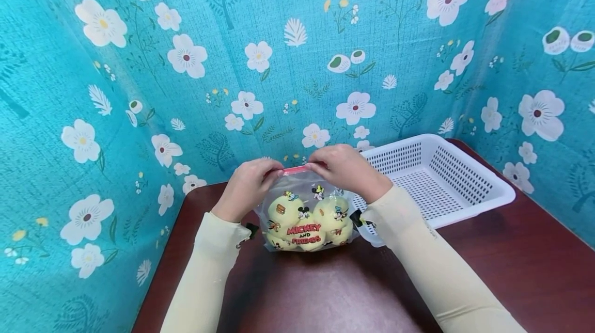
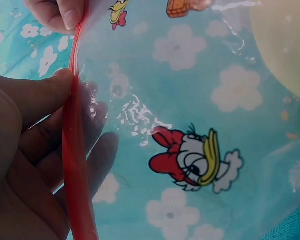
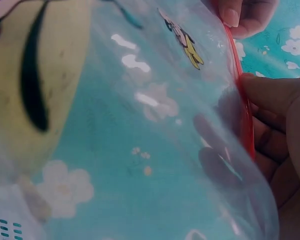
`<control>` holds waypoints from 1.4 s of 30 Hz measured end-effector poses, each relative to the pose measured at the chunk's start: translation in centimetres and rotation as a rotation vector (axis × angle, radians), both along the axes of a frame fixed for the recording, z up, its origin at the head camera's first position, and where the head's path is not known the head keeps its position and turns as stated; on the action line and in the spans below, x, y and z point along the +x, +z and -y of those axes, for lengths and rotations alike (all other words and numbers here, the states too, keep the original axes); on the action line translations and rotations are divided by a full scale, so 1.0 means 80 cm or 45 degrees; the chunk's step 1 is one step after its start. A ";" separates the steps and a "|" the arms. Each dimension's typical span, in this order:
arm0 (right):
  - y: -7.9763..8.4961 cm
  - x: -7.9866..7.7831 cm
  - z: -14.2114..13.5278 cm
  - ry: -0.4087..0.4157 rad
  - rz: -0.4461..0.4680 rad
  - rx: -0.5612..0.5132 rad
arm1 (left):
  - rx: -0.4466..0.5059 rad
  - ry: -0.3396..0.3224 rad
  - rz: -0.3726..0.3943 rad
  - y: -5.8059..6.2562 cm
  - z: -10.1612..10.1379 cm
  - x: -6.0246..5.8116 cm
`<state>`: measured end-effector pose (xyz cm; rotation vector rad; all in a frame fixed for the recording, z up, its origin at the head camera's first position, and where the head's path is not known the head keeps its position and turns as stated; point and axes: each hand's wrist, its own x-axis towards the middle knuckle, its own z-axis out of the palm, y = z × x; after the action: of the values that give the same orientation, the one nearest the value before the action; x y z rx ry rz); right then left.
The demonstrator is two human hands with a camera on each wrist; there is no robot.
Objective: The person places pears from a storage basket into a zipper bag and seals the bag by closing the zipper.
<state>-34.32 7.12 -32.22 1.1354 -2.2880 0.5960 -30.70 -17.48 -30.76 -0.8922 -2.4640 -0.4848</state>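
Observation:
A clear zip bag [image 1: 304,188] printed with cartoon characters stands on the table, held up by its red zip edge [image 1: 295,170]. Inside it are several round pale yellow things [image 1: 284,214] whose kind I cannot tell. My left hand [image 1: 246,184] pinches the zip edge on the left. On the right, my right hand [image 1: 347,169] pinches the same edge, a short gap apart from the left. In the left wrist view, the thumb [image 2: 45,95] presses the red strip from the front, with fingertips showing through the plastic behind. The right wrist view shows the right thumb [image 3: 270,92] likewise on the strip.
A white perforated plastic basket [image 1: 483,206] stands right of the bag, partly behind my right forearm. The dark red table [image 1: 321,291] runs back to a blue flowered curtain [image 1: 288,111] that hangs along the back and both sides.

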 end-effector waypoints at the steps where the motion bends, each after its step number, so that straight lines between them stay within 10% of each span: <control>1: 0.000 -0.001 0.002 -0.001 0.000 0.003 | -0.002 0.005 0.003 0.000 0.000 0.000; 42: -0.004 -0.006 0.046 0.090 0.036 0.013 | 0.012 -0.032 -0.007 -0.006 0.008 -0.008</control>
<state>-34.80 3.43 -32.56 1.2243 -2.2853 0.6316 -31.38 -18.13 -31.27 -0.9210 -2.4460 -0.5011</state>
